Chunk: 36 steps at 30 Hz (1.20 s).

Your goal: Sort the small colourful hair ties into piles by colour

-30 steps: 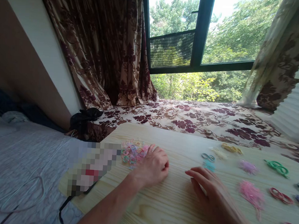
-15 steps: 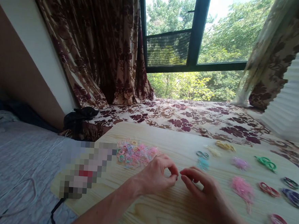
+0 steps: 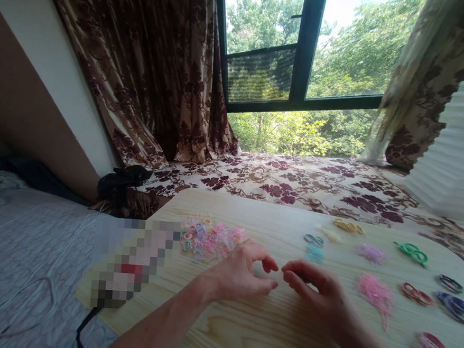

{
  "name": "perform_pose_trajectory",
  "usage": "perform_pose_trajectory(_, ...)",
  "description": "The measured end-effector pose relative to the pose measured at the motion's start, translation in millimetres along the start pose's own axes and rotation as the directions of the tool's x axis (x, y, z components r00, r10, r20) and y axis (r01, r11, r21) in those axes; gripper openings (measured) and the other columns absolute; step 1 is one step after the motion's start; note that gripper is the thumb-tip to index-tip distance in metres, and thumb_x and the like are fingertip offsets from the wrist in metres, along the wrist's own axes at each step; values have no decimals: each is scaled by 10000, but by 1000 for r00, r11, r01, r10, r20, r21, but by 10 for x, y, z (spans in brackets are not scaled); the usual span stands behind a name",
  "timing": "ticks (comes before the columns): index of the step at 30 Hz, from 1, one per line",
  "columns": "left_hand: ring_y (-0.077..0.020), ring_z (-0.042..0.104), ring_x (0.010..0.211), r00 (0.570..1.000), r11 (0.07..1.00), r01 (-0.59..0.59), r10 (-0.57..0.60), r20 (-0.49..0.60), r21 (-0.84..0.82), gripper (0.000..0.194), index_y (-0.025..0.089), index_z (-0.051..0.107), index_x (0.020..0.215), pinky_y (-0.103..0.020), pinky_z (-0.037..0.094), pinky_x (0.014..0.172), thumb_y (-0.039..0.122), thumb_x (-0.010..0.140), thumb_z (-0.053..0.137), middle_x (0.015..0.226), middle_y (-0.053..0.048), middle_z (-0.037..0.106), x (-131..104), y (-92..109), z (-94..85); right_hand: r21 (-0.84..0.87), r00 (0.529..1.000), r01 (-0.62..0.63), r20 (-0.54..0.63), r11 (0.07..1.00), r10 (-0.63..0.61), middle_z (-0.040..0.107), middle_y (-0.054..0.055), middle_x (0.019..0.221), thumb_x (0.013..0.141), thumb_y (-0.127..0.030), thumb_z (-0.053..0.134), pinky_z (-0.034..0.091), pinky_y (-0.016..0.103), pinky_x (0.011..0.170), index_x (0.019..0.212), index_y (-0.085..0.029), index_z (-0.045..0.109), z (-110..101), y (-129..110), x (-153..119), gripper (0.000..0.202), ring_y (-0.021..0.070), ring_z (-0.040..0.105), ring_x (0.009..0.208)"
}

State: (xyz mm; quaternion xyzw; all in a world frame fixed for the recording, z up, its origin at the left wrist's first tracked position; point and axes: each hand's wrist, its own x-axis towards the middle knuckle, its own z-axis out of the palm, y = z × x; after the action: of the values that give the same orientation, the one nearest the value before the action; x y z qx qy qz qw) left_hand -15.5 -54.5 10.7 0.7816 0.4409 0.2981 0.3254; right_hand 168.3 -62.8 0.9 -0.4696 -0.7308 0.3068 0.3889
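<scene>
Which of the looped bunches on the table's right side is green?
The green bunch, right of the lilac pile and beyond the red loops. It alone is green; the other bunches are yellow, red, pink, greyish or dark.

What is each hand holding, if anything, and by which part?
The left hand is open, holding nothing visible; whether the right hand pinches something small between its fingertips cannot be told.

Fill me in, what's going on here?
A person's left hand is open over a wooden table, facing the right hand, which is nearly pinched; whether it holds anything is too small to tell. A mixed pile of bands lies beside the left hand. To the right are a pink bunch, a green bunch and more.
</scene>
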Motion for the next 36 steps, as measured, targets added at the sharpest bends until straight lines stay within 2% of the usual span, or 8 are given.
perform_pose_trajectory(4, -151, 563, 883, 998, 1000, -31, 31, 56, -2, 105, 184, 664, 752, -245, 425, 838, 261, 682, 652, 806, -5, 657, -6, 18, -5, -2, 1000, 7, -28, 1000, -7, 680, 3, 624, 759, -416, 545, 505, 231, 549, 699, -203, 665, 7, 4, -15, 252, 158, 606, 587)
perform_pose_trajectory(9, -155, 571, 848, 994, 999, -50, 48, 94, 16, 216, 169, 663, 705, -246, 413, 821, 363, 761, 585, 732, -11, 659, 10, 51, -14, 24, 998, 28, -52, 999, -26, 681, 5, 635, 769, -396, 548, 518, 227, 569, 699, -201, 657, 15, -7, -32, 234, 156, 622, 597)
perform_pose_trajectory(12, -148, 573, 829, 994, 995, -89, 85, 70, 44, 209, 171, 667, 694, -248, 398, 839, 296, 799, 536, 723, -10, 669, 19, 61, -6, 27, 998, 40, -47, 999, -39, 679, 5, 654, 777, -373, 552, 518, 227, 591, 711, -200, 655, 21, -3, -33, 212, 154, 626, 614)
perform_pose_trajectory(17, -142, 575, 820, 996, 992, -94, 93, 14, 85, 142, 166, 655, 671, -254, 392, 849, 226, 768, 571, 732, -16, 672, 15, 52, 0, 27, 999, 25, 31, 999, -26, 694, 15, 690, 782, -343, 531, 522, 243, 604, 727, -197, 659, -10, 23, -14, 202, 168, 639, 647)
perform_pose_trajectory(22, -140, 575, 813, 992, 985, -127, 129, -10, 118, 130, 170, 635, 652, -271, 382, 856, 210, 763, 582, 708, -9, 660, 15, 31, 0, 11, 1000, 0, 4, 1000, 0, 706, 24, 734, 774, -327, 523, 524, 263, 640, 752, -201, 670, -65, -3, -7, 195, 178, 643, 685)
perform_pose_trajectory(29, -135, 560, 795, 984, 971, -171, 176, -11, 170, 141, 164, 604, 619, -289, 358, 876, 173, 757, 573, 688, -1, 652, 28, -6, 37, 1, 989, 150, -5, 989, -150, 658, 19, 709, 775, -293, 582, 491, 239, 577, 815, -202, 665, 5, 54, -37, 130, 137, 583, 614)
perform_pose_trajectory(36, -136, 539, 806, 991, 977, -134, 135, 3, 165, 146, 160, 599, 625, -285, 360, 865, 180, 764, 562, 699, -8, 624, 13, 33, 34, -31, 986, 166, 39, 986, -165, 618, 24, 695, 813, -237, 533, 449, 230, 544, 758, -183, 654, 13, 101, -37, 144, 127, 568, 617)
